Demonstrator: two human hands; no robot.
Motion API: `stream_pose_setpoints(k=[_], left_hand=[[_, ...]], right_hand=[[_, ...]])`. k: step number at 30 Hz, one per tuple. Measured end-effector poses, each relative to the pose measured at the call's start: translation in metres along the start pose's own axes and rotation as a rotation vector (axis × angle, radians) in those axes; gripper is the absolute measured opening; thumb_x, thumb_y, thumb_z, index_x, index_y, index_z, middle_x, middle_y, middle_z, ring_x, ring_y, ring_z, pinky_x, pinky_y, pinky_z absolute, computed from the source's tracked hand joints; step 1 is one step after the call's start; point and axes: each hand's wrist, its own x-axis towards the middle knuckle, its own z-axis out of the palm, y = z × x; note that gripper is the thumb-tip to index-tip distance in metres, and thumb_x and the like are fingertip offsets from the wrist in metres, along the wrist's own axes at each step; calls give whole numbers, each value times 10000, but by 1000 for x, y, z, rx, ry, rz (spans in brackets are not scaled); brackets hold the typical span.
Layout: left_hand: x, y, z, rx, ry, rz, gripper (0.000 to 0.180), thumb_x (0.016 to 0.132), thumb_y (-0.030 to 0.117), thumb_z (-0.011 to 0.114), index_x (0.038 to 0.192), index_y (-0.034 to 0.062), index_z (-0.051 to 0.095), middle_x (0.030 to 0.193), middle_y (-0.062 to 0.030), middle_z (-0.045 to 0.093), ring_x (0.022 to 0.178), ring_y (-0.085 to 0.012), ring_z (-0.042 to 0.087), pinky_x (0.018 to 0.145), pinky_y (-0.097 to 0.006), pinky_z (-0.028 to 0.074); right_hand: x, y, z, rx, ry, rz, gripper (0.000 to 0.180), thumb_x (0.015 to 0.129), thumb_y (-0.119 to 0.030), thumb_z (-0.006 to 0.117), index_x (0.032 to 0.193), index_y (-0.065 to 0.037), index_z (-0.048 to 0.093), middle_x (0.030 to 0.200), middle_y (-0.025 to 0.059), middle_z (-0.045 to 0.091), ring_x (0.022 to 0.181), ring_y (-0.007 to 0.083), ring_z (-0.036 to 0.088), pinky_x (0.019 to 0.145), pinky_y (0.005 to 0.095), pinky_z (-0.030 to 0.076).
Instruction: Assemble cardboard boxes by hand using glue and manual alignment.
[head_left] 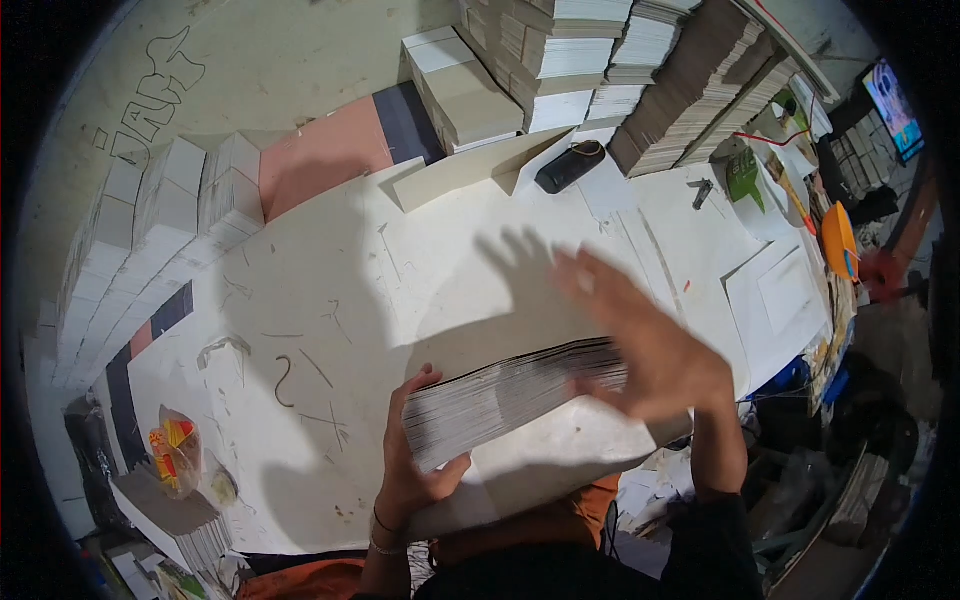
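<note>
A thick stack of paper sheets [505, 398] stands on edge near the front of the white table [330, 420], its many grey-white layers showing. Around its left end my left hand [415, 460] is closed, the thumb at the front bottom corner and the fingers behind the upper one. At the other end, my right hand [655, 345] is raised with its fingers stretched out and slightly blurred by motion. Its thumb lies over the front of the stack; whether it touches the paper I cannot tell.
White paper blocks [165, 215] line the left wall, and tall stacks [690, 85] rise at the back. A black cylinder [571, 167] lies beside folded card [480, 175]. White sheets [785, 290] lie at right. A plastic bag [178, 450] rests near a paper pile [185, 515] at front left.
</note>
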Motion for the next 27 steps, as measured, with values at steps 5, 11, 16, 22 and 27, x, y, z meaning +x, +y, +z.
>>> stream_pose_setpoints(k=[5,11,16,22,27], left_hand=[[2,-6,1,-145,8,-23,852,669,-29,716,1470,1,425,1443,-235,521,1424,-393,472,1156,-476,398],[4,-5,9,-236,-51,-30,904,722,-11,733,1530,-17,329,1570,-233,417,1508,-375,352,1224,-482,299],[5,-1,5,-249,-58,-12,1003,733,64,799,1581,3,267,1649,-236,299,1575,-396,172,1258,-532,174],[16,-1,0,-559,-147,-18,1194,814,859,457,1612,-6,253,1659,-253,283,1586,-397,126,1254,-566,117],[30,-1,-1,-602,-337,-96,1481,670,1069,42,1578,-71,305,1633,-286,319,1574,-383,186,1257,-527,128]], right_hand=[[-24,-21,51,-375,-158,136,815,814,-220,810,1508,-15,434,1312,225,562,1289,393,536,1185,638,286],[-40,-32,72,-524,21,163,770,812,-256,804,1446,31,474,1237,205,558,1246,382,536,1163,701,246],[-38,-49,91,-401,139,330,1001,779,-481,835,1501,68,412,1501,294,428,1486,461,327,1175,759,123],[-40,-28,109,-453,296,274,1145,711,-602,846,1521,65,387,1650,279,284,1556,432,233,1215,703,102],[-42,-21,106,-427,297,225,1150,678,-583,874,1513,53,404,1618,254,354,1549,403,268,1237,664,127]])
